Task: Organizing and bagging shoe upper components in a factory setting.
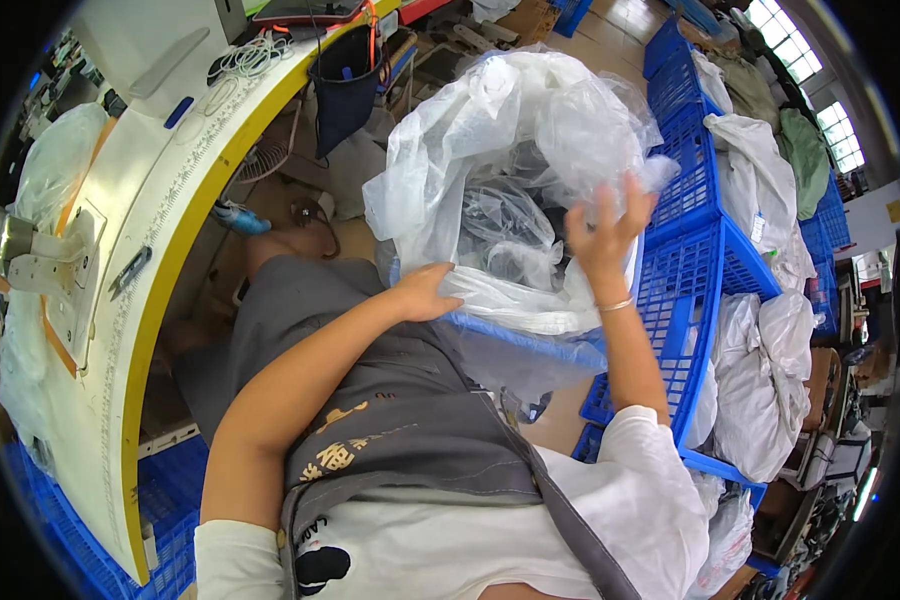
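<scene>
A large clear plastic bag [440, 150] lines a blue crate [530, 345] in front of me, its top folded outward over the rim. Dark pieces in clear plastic wrapping [510, 225] lie inside; their kind is hard to make out. At the near left rim, my left hand [425, 293] holds the bag's edge between thumb and fingers. My right hand [608, 235], with a bracelet on its wrist, is raised over the bag's right side, fingers spread, slightly blurred by motion. Loose clear film [650, 175] sits behind its fingertips.
A white worktable with a yellow edge [155, 310] curves along my left, bearing a snips-like tool [130, 272] and a white cable [255, 55]. A dark pouch [348, 85] hangs from it. Blue crates [675, 290] stand close on my right, with white sacks [760, 190] beyond them.
</scene>
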{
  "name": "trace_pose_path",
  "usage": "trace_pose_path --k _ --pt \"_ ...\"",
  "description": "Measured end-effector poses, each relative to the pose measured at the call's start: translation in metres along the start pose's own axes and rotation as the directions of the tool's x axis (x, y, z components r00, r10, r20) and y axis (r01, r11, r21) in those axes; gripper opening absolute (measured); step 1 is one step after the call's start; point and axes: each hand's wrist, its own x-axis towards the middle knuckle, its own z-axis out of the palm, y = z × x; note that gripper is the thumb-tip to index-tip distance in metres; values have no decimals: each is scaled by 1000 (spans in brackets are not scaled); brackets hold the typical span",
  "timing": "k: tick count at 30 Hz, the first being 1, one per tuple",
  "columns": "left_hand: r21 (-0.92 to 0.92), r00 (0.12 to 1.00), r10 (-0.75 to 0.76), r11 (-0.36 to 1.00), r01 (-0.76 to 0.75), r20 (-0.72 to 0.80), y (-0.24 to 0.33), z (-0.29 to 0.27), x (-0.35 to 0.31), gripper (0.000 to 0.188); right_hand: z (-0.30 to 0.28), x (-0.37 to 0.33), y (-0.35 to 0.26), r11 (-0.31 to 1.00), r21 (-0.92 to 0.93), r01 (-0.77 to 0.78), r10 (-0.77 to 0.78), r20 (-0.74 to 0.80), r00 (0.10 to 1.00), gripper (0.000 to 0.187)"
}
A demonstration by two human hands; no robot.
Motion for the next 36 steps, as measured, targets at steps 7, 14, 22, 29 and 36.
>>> trace_pose_path --k 7,14,22,29,36 --pt "97 988 129 988 -122 -79 4 10 -8 51 65 -66 -42 986 55 -160 76 699 711 48" --pt "85 981 184 980 -179 -56 5 13 -10 47 108 -72 42 844 57 -534 73 973 218 40" --pt "-471 999 -29 882 9 -34 16 -11 -1 66 32 -34 57 616 374 -694 272 725 632 18" --pt "-435 972 58 887 -156 -229 47 -47 8 94 -18 38 19 197 513 -836 484 690 538 12" --pt "-825 874 156 289 -485 -459 85 -93 -8 77 -26 126 13 -293 607 -739 579 728 368 21"
